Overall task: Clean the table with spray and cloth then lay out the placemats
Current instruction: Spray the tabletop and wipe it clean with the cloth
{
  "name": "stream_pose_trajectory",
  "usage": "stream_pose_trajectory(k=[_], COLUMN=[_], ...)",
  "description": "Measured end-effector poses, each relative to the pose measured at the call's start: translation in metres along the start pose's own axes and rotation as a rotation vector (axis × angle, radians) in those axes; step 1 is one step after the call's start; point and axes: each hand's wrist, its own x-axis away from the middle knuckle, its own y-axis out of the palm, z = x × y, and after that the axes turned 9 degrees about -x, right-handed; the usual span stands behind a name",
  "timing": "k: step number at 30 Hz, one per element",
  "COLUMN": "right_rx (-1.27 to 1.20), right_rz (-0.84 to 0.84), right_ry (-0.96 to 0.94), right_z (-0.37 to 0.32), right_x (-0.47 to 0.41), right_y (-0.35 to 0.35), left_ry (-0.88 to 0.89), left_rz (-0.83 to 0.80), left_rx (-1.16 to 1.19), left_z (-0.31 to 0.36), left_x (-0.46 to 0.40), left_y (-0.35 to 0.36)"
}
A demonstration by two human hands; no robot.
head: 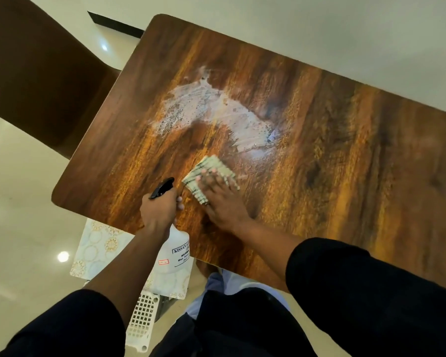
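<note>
A brown wood-grain table (319, 140) fills the view, with a white foamy smear of spray (211, 112) across its middle. My right hand (222, 199) presses flat on a folded checked cloth (216, 171) lying on the table just below the smear. My left hand (157, 210) grips the neck of a white spray bottle (177, 251) with a black trigger head, held at the table's near edge. Pale placemats with gold circles (98, 243) lie below the table edge to the left, partly hidden by my left arm and the bottle.
A dark brown chair (36, 81) stands at the table's far left corner. A white plastic lattice basket (142, 318) sits on the floor by my legs, under the placemats. Glossy pale floor tiles surround the table.
</note>
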Motion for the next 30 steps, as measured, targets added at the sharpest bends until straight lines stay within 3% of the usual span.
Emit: stream_pose_trajectory(k=[4,6,10,17,22,25,30], right_rx=[0.071,0.086,0.091,-0.118,-0.192,-0.157,-0.041], right_rz=[-0.066,-0.105,-0.032,0.209,0.28,0.255,0.051], right_ry=[-0.308,-0.309,-0.036,0.537,0.695,0.598,0.128], right_z=[0.041,0.071,0.118,0.181,0.155,0.124,0.053], right_x=[-0.004,-0.009,-0.019,-0.026,-0.06,-0.064,-0.062], right_y=[-0.018,-0.036,-0.069,-0.127,-0.127,-0.106,-0.057], left_ry=[0.009,0.016,0.009,0.068,0.103,0.131,0.082], left_rz=[-0.022,-0.035,-0.045,-0.102,-0.09,-0.072,-0.033], left_rx=[-0.029,-0.066,-0.098,-0.168,-0.153,-0.124,-0.133], left_z=[0.011,0.019,0.027,0.055,0.068,0.067,0.07], left_x=[-0.005,-0.005,-0.006,-0.005,-0.011,-0.007,-0.015], left_y=[0.014,0.022,0.032,0.054,0.064,0.069,0.062])
